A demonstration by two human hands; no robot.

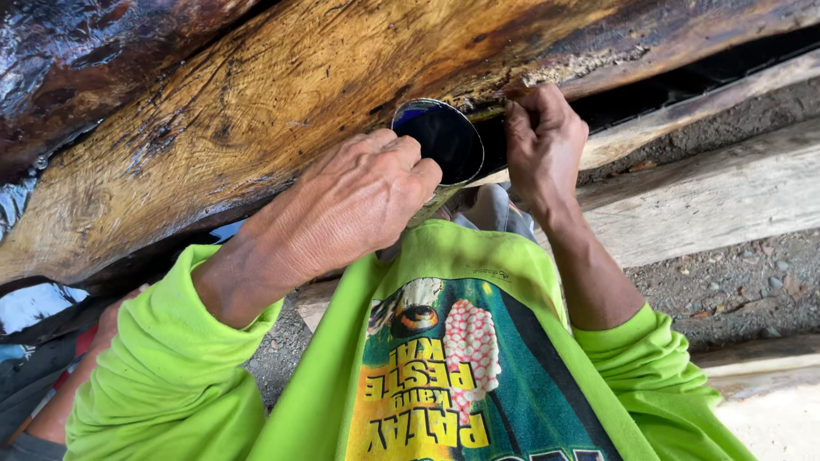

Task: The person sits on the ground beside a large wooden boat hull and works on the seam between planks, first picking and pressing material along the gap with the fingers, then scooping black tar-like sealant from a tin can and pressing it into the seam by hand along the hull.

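A big log was seen across the top of the frame, from the upper right down to the left edge. Its wood was yellow-brown with dark, wet-looking patches, and the upper left part was almost black and shiny. Under the log on the right, pale planks were laid over gray gravel.

A bright green shirt with long sleeves and a colored print on the front was seen in the lower middle of the frame.

The left hand was seen in the middle of the frame. It was closed around a can, with the fingers curled over the can's side. The can was held just above the middle of the frame, tipped so that its round open mouth was turned toward the camera. The inside looked dark blue. The can's rim was pressed up against the underside of the log.

The right hand was seen just to the right of the can. Its fingers were bent and pinched together at the log's lower edge, touching the wood right beside the can. What was held between the fingertips, if anything, could not be told.
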